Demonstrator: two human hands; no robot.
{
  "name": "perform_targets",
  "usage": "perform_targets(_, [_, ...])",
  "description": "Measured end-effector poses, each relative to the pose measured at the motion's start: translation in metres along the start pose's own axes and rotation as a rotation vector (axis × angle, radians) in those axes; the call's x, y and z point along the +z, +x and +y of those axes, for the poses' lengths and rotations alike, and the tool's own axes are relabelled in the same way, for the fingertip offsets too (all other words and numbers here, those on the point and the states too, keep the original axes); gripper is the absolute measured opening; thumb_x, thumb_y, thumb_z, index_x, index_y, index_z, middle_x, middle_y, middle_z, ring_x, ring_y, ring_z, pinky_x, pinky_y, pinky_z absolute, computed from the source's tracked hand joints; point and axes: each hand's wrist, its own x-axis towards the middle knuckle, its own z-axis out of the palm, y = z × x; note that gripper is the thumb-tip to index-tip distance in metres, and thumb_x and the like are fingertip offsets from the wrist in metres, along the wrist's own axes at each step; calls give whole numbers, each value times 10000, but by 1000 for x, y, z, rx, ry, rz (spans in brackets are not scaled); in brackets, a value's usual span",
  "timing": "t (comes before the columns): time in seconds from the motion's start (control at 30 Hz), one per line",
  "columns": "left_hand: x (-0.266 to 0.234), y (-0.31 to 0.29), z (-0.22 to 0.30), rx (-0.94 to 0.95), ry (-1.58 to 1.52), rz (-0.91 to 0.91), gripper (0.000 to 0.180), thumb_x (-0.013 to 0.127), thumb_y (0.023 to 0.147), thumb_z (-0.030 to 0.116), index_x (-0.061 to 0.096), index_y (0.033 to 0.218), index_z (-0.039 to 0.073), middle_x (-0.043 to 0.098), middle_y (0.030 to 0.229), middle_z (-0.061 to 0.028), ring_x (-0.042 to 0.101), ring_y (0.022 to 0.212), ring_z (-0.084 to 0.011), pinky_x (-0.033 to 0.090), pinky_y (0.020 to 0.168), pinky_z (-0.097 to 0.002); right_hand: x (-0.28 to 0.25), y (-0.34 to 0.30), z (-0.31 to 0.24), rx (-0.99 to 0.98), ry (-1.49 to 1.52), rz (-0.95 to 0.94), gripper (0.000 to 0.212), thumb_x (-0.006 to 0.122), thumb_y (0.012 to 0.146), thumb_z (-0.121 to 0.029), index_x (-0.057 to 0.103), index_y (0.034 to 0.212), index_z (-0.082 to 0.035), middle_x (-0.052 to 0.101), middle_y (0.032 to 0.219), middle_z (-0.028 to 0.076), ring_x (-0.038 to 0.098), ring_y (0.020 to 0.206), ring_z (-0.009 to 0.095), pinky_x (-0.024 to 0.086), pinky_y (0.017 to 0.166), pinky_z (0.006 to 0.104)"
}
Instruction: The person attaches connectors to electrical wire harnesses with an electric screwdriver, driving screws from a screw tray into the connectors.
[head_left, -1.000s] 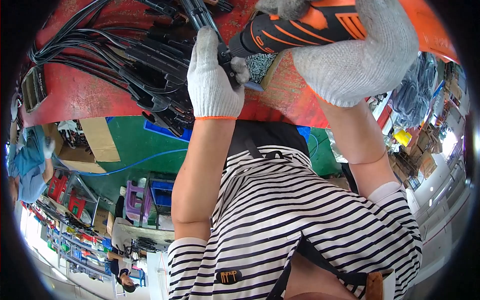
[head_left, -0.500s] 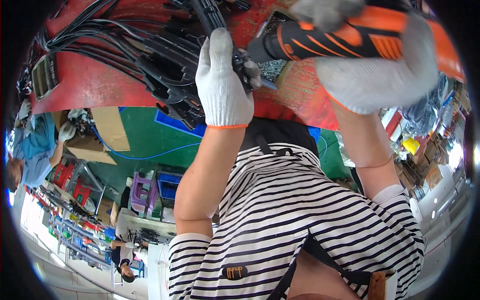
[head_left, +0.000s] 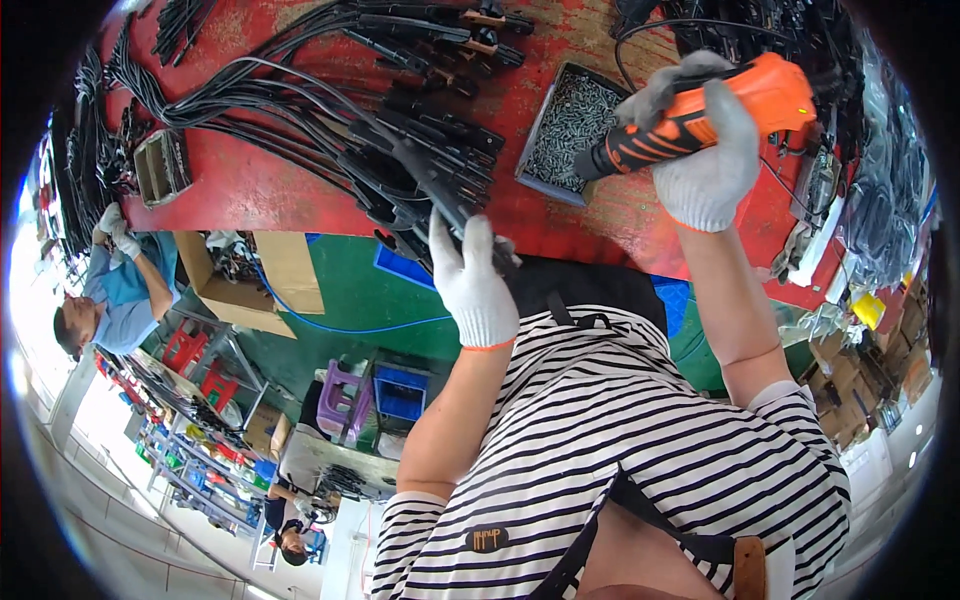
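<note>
Though orange driver looks heavy, right hand clamps mid-body; left hand pinches stiff-looking black part between fingers.

1. Orange-black power driver: grip partly hidden by right gloved hand.
2. Black cable-ended part: lower end partly masked by left gloved hand.
3. Screws: too small to count from where I stand.
4. Black cables: cut off at view's upper edge.
</note>
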Motion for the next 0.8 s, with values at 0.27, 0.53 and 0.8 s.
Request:
perform_targets(0.27, [51,36,-9,131,353,-84,678,669,961,94,360,1548,-45,651,1085,-70,614,866,-122,520,738,-275,-23,-4,23,769,-500,-300,348,747,866,-224,697,1130,-3,707,896,49,653,675,125,525,598,268])
perform_targets(0.53, [36,26,-29,162,594,-33,848,733,892,223,321,1588,-33,667,1288,-182,669,1074,-230,510,982,-326,-84,-9,57,913,-727,-332,310,798,864,-281,675,1011,-38,660,857,-3,604,754,92,490,687,291])
perform_targets(0.8, [37,35,-49,247,865,-72,850,736,888,258,329,1620,112,713,1157,-262,715,1019,-390,535,933,-418,-119,12,43,629,-1082,-246,413,802,847,-297,681,1148,-41,718,949,83,648,885,182,508,877,351])
